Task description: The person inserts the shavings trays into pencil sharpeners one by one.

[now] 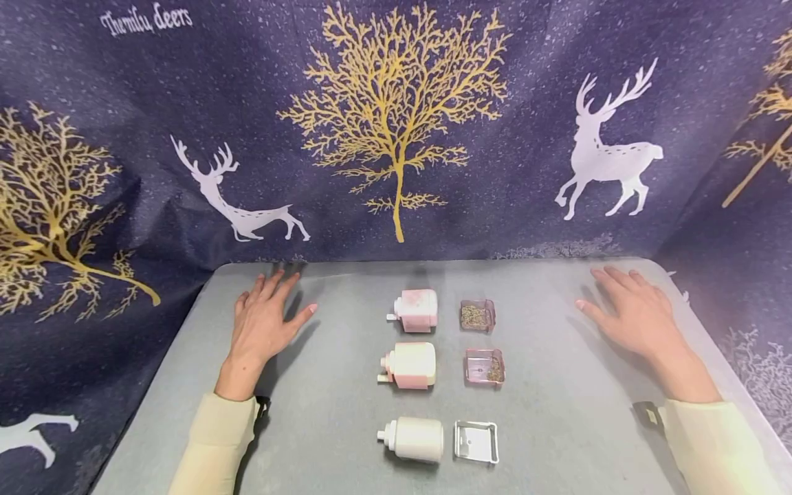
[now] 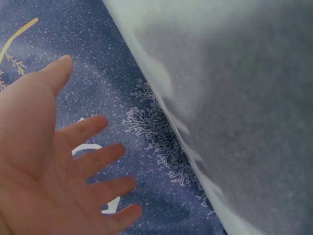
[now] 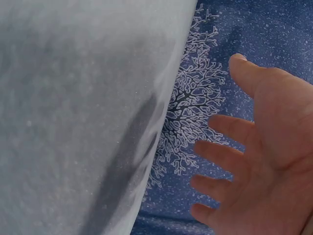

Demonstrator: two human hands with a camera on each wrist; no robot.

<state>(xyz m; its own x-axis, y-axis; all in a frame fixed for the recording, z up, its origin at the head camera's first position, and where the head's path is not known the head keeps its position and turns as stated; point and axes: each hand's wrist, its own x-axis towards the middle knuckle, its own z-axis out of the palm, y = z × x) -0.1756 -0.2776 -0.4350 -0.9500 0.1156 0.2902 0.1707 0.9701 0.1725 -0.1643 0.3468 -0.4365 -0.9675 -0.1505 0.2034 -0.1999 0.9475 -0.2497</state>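
Grey tabletop (image 1: 334, 412), deer-print curtain (image 1: 470, 227) behind: my left hand (image 1: 262, 323) and right hand (image 1: 640, 320) are spread, holding nothing, with three apparent pencil sharpeners (image 1: 416, 366) and small trays (image 1: 475, 447) between them. Tipping could spill shavings (image 1: 474, 317); I'd pinch trays level.

Head view bright, fairly even; soft shadows fall inward of left hand (image 1: 262, 326) and right hand (image 1: 640, 316), sleeves (image 1: 216, 430) pale, nearly washed out. Both wrist views dimmer, bluish, soft; table top (image 2: 254, 127) blurred beside left hand's fingers, dark shadow streak across it beside right hand's.
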